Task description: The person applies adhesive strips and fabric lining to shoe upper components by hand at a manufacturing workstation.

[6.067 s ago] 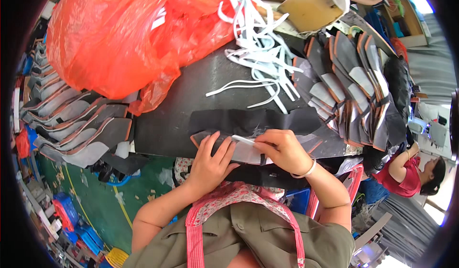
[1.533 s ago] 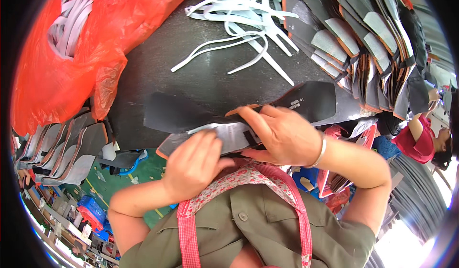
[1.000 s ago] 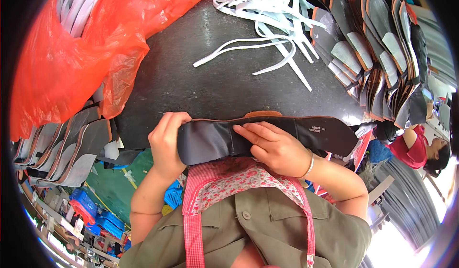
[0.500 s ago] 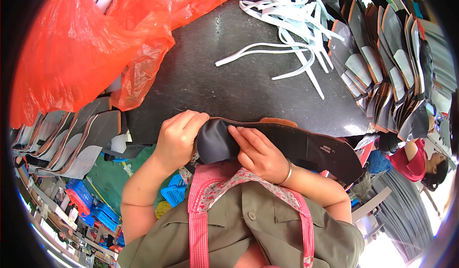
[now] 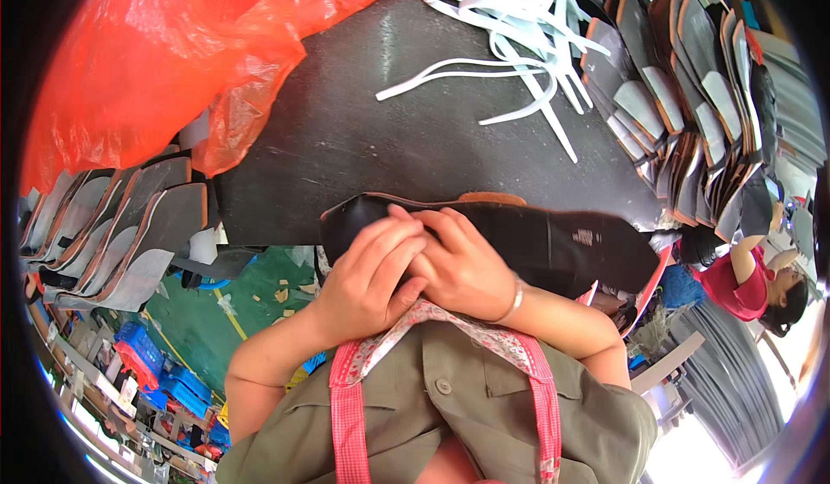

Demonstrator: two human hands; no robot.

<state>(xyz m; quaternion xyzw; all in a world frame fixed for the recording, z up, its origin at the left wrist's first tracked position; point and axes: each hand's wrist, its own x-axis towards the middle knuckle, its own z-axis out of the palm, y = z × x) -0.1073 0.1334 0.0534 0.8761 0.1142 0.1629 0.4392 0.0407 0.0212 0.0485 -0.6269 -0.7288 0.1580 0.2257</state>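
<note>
A long black leather piece (image 5: 553, 242) with a brown edge, like a boot upper, lies along the table's near edge in front of my body. My left hand (image 5: 367, 277) and my right hand (image 5: 462, 268) meet over its left part. The fingers of both are curled and pressed together, fingertips touching or overlapping. Whatever they pinch, if anything, is hidden behind the fingers. A bracelet circles my right wrist. Left of my hands, the rounded end of the piece shows, lying flatter.
White strips (image 5: 519, 60) lie tangled on the black table (image 5: 346, 130). A red plastic bag (image 5: 164, 78) covers the far left. Stacked leather pieces stand at the right (image 5: 692, 86) and left (image 5: 130, 233). Another person (image 5: 748, 281) is beyond at the right; blue baskets (image 5: 186, 389) are lower left.
My left hand has left the piece's left end and moved right to meet my right hand. The folded end has opened out flatter.
</note>
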